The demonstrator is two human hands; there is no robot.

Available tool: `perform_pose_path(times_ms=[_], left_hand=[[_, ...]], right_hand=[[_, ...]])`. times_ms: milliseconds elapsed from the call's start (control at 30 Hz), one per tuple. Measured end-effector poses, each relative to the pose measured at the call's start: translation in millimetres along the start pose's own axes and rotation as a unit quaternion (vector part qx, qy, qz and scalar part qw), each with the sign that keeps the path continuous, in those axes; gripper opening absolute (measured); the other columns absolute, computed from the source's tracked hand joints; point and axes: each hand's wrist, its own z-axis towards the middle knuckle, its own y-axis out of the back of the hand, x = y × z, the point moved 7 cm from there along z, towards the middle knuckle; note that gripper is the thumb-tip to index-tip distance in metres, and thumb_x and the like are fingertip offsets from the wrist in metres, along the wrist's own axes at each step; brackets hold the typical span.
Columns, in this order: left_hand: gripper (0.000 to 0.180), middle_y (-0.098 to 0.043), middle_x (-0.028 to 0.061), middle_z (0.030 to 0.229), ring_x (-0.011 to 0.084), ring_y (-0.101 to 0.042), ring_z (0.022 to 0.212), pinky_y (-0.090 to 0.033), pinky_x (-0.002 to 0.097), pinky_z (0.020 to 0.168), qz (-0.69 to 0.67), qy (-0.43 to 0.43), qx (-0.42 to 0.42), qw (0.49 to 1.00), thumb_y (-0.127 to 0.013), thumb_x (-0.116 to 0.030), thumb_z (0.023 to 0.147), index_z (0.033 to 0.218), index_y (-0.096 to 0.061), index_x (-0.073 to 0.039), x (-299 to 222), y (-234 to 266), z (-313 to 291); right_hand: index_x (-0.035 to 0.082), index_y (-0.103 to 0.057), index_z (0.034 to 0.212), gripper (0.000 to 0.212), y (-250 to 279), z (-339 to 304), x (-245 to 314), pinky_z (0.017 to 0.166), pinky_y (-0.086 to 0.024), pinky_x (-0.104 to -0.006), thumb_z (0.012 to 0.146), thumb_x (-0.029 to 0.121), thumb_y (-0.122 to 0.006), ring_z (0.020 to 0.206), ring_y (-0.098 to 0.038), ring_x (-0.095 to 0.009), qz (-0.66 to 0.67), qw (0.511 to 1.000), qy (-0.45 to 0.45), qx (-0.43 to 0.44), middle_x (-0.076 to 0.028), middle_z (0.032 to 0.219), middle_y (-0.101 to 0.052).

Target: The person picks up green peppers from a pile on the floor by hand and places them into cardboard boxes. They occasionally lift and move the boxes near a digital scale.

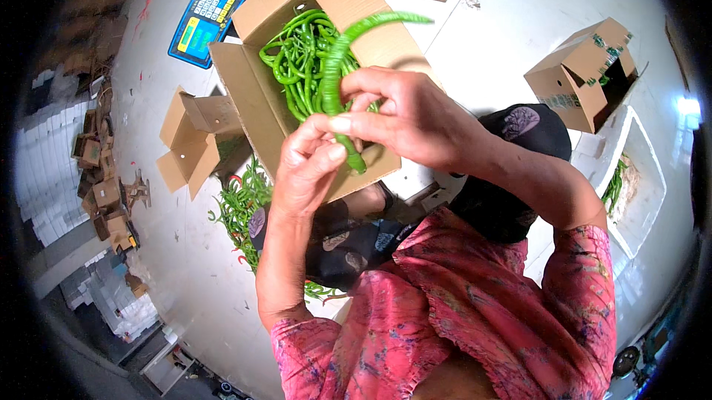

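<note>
A long, curved green chili pepper (332, 74) is held up between my two hands, above an open cardboard box (256, 96). My left hand (308, 159) pinches it near its lower end with thumb and fingers. Just above, my right hand (404, 114) grips the same pepper, its thumb almost meeting my left fingers. The pepper's thin tip curves over to the right. Inside the box lies a heap of green chili peppers (293, 77), partly hidden behind my hands. The box flaps stand spread outward.
Left of my legs, more green and some red peppers (241, 211) lie piled on the floor. A smaller open carton (189, 151) stands beside the box, with a blue scale display (208, 22) behind. At right are another carton (582, 74) and a white foam tub (644, 200).
</note>
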Motion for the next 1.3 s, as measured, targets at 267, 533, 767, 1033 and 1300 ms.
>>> perform_pose_path(times_ms=[267, 533, 767, 1033, 1300], left_hand=[[0.019, -0.062, -0.0025, 0.088, 0.0065, -0.055, 0.081, -0.045, 0.0239, 0.077, 0.202, 0.000, -0.121, 0.972, -0.073, -0.009, 0.084, 0.100, -0.066, -0.003, -5, -3, -7], [0.016, -0.061, -0.0028, 0.086, 0.0056, -0.054, 0.080, -0.044, 0.0224, 0.074, 0.306, 0.016, -0.139, 0.942, -0.073, -0.011, 0.085, 0.098, -0.067, -0.003, -7, -9, -8], [0.019, -0.063, -0.0018, 0.086, 0.0059, -0.052, 0.075, -0.041, 0.0221, 0.067, 0.392, -0.028, -0.199, 0.898, -0.066, -0.014, 0.089, 0.103, -0.067, -0.003, -41, 20, 5], [0.025, -0.064, -0.0009, 0.092, 0.0073, -0.051, 0.078, -0.040, 0.0244, 0.071, 0.414, -0.002, -0.204, 0.887, -0.061, -0.021, 0.091, 0.107, -0.066, -0.003, -45, 55, 19], [0.018, -0.054, -0.0008, 0.072, 0.0103, -0.048, 0.069, -0.041, 0.0282, 0.065, 0.406, -0.005, -0.216, 0.888, -0.061, -0.020, 0.089, 0.080, -0.063, -0.004, -25, 72, 73]], right_hand=[[-0.003, -0.061, 0.116, 0.035, 1, 5, -10, 0.074, -0.044, -0.0243, 0.097, 0.025, -0.055, 0.078, -0.049, -0.007, 0.076, 0.996, 0.012, 0.042, -0.004, 0.092, -0.063], [-0.002, -0.058, 0.122, 0.035, 2, 13, -29, 0.078, -0.045, -0.0264, 0.099, 0.023, -0.050, 0.086, -0.053, -0.010, -0.011, 0.999, 0.033, 0.040, -0.008, 0.106, -0.064], [0.002, -0.056, 0.128, 0.040, 30, 6, -15, 0.080, -0.044, -0.0285, 0.098, 0.028, -0.052, 0.094, -0.053, -0.012, 0.055, 0.996, 0.028, -0.070, -0.006, 0.102, -0.062], [0.003, -0.062, 0.121, 0.035, 41, -2, -8, 0.071, -0.041, -0.0194, 0.093, 0.023, -0.058, 0.078, -0.049, -0.004, 0.092, 0.992, 0.019, -0.086, 0.000, 0.091, -0.059], [0.002, -0.063, 0.117, 0.034, 38, -3, -5, 0.073, -0.042, -0.0188, 0.093, 0.026, -0.058, 0.079, -0.049, -0.003, 0.072, 0.996, 0.011, -0.059, 0.001, 0.093, -0.059]])
